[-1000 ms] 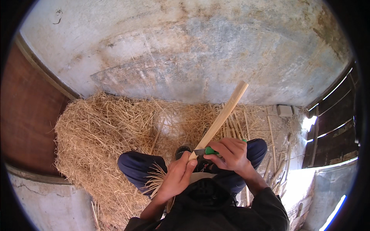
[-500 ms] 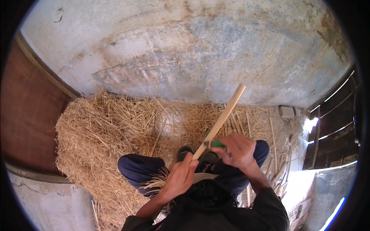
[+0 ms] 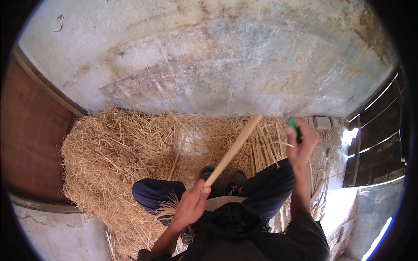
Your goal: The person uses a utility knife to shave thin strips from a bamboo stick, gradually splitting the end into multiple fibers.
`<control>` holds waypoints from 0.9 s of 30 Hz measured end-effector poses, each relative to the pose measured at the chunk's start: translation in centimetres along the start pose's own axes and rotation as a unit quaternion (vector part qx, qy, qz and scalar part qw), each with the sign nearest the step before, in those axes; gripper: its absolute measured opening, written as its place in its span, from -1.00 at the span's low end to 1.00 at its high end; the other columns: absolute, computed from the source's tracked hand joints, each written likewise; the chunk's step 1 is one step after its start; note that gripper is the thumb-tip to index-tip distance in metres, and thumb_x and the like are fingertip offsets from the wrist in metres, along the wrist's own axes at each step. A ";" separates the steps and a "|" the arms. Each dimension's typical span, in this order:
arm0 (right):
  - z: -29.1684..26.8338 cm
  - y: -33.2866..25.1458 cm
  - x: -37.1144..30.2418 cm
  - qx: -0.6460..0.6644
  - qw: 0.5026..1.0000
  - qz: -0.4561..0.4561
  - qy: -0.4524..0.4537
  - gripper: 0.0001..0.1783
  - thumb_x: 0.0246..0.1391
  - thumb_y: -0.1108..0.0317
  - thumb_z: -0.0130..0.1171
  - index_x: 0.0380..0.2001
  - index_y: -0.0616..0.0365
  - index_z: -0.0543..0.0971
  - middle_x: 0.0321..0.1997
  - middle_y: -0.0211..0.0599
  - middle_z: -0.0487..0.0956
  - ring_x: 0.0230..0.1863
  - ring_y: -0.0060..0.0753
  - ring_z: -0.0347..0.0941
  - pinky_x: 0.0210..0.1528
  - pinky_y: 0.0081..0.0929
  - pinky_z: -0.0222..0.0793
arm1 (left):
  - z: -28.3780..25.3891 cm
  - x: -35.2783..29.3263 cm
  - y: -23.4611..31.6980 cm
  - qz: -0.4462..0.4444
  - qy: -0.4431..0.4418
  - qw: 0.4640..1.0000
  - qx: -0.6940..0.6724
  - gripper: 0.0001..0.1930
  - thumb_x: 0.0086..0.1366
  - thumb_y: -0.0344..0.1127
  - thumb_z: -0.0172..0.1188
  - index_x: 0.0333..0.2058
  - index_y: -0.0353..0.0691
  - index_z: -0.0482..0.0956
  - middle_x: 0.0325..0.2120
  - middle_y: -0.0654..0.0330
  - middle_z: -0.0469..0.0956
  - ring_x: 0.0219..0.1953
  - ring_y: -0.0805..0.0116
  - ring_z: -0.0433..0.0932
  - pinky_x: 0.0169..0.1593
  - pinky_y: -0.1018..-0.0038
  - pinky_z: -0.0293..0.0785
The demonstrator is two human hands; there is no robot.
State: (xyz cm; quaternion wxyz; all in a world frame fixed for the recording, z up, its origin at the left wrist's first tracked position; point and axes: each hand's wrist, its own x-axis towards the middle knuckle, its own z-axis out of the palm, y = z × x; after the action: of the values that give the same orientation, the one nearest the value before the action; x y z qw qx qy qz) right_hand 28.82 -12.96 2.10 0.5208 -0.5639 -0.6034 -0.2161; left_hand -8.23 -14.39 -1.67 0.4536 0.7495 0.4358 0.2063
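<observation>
My left hand [image 3: 190,205] is closed round the lower end of a pale bamboo strip [image 3: 233,151]. The strip slants up and away to the right, its far end near the foot of the wall. Off to the right and apart from the strip, my right hand [image 3: 305,141] grips a green-handled knife [image 3: 294,129]; its blade does not show clearly now. A thin pale shaving [image 3: 284,144] shows beside that hand. A bunch of thin splints [image 3: 169,209] lies by my left knee and forearm.
Loose straw [image 3: 109,152] covers the floor at left and ahead, up to a stained wall [image 3: 217,56]. Split sticks [image 3: 261,152] lie on the floor at the right. A block [image 3: 322,123] sits by the wall. Dark slats [image 3: 376,143] stand far right.
My right hand with the knife has swung away from the strip, up and to the right. The bamboo strip has come lower and nearer me, moving left with my left hand.
</observation>
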 end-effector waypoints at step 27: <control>1.6 -9.7 -2.4 0.096 0.968 -0.135 -0.189 -0.61 0.05 0.01 0.61 -0.20 0.00 0.77 -0.45 -0.50 0.59 -0.51 -0.43 0.61 -0.48 -0.47 0.48 | 0.9 1.2 2.3 0.004 -0.026 0.995 -0.093 -0.49 0.76 -0.03 -0.08 0.22 -0.47 0.48 -0.36 -0.14 0.62 -0.31 -0.22 0.60 -0.16 -0.02 0.42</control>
State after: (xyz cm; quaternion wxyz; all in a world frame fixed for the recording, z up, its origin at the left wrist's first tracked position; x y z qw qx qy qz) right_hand 18.98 -15.30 2.55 0.4148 -0.4553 -0.7793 -0.1151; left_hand -5.89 -14.27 -0.25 0.5314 0.7111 0.3998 0.2283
